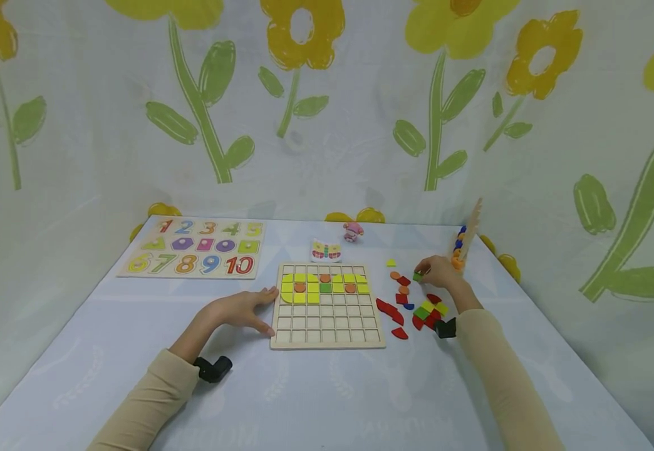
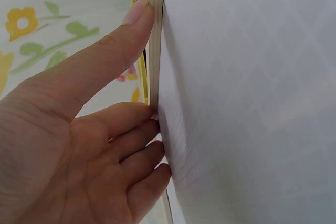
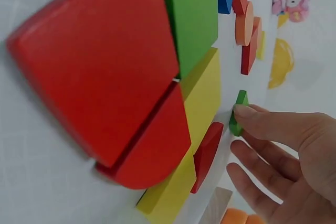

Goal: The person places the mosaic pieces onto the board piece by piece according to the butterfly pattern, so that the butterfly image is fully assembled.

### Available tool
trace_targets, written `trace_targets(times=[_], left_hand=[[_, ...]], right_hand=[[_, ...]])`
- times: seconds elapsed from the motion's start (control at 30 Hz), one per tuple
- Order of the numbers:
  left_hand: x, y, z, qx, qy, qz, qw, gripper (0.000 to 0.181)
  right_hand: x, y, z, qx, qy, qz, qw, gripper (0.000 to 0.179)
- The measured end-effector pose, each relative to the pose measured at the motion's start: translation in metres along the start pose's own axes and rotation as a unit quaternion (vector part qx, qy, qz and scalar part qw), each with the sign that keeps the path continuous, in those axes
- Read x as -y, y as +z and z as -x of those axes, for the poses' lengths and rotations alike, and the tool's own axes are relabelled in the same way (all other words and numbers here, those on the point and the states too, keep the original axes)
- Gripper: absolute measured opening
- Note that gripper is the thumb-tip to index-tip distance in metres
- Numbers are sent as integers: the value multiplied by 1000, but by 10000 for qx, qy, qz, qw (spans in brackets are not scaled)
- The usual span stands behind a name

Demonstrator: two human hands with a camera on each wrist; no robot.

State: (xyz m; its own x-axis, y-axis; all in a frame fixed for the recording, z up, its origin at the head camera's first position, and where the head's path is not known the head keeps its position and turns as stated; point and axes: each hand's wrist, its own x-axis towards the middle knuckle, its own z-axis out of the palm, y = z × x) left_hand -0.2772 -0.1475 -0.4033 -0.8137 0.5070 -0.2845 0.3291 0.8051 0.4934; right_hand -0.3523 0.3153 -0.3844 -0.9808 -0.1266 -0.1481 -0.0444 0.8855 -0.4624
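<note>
A square wooden grid board (image 1: 327,345) lies on the table, with yellow, orange and green pieces set in its upper rows. My left hand (image 1: 242,310) rests against the board's left side. In the left wrist view the thumb and fingertips touch the wooden edge (image 2: 154,51), with the thumb spread away from the fingers. To the right of the board, my right hand (image 1: 442,272) pinches a small green block (image 3: 240,114) between thumb and fingers. Near that hand lie loose pieces, among them a red quarter-round piece (image 3: 100,61), a yellow block (image 3: 202,98) and another green block (image 3: 194,19).
Behind the board stands a butterfly pattern card (image 1: 326,252), with a pink figurine (image 1: 352,231) beyond it. A number puzzle board (image 1: 192,247) lies at the back left. At the back right, a wooden frame with beads (image 1: 458,250) stands just behind my right hand.
</note>
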Motion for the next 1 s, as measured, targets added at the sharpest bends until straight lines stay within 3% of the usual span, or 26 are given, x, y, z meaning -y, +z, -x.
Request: trace_targets(times=[0.23, 0.47, 0.77, 1.0], left_hand=[[0, 0, 1, 11, -14, 12, 10000, 101], [-1, 0, 0, -6, 41, 9, 10000, 100], [-2, -2, 0, -27, -1, -15, 10000, 101], [-3, -1, 2, -19, 32, 13, 10000, 100]], right_hand=[[-1, 0, -1, -161, -75, 75, 9998, 21], [5, -6, 10, -414, -596, 344, 9968, 9], [41, 2, 32, -753, -995, 462, 9911, 10], [74, 24, 41, -751, -1534, 20, 9853, 12]])
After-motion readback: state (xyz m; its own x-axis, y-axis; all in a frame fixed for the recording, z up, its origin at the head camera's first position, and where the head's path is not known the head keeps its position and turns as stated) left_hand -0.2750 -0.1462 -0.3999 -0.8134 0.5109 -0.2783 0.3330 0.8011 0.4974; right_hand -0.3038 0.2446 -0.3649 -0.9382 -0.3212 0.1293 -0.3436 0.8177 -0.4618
